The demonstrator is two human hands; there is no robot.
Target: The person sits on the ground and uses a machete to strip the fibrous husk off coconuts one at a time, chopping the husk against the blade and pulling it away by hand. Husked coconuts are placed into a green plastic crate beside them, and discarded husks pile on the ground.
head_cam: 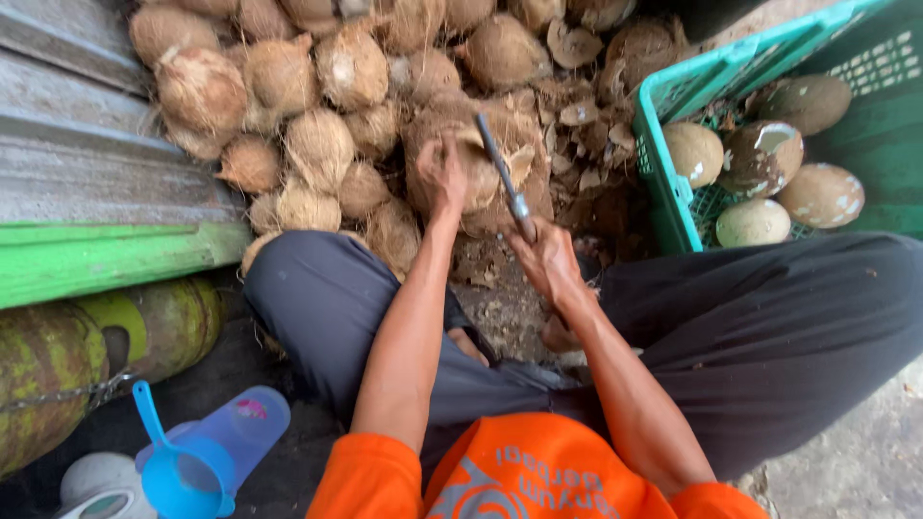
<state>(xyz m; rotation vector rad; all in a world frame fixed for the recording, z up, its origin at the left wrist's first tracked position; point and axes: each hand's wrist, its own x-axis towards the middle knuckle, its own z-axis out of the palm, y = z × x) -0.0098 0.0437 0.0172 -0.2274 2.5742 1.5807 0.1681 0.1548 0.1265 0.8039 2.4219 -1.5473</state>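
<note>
**Blade on a husked coconut, person seated on the floor**

Nearest the camera is an orange shirt, and below it dark trousers over crossed legs. To the lower left stand a blue scoop, a clear plastic jug and a green gas cylinder lying on its side.

Further out, the right hand has its fingers clamped round the handle of a knife, whose blade slants up and left. The left hand lies on top of a brown coconut, fingers curled over its fibrous top, holding it steady on the floor between the knees. The blade rests against the coconut's right side, just beside the left hand.

Beyond the hands is a heap of husked coconuts, with loose shell chips scattered to its right. At far right a green plastic crate holds several peeled, smoother coconuts. A grey and green wooden board runs along the left.
</note>
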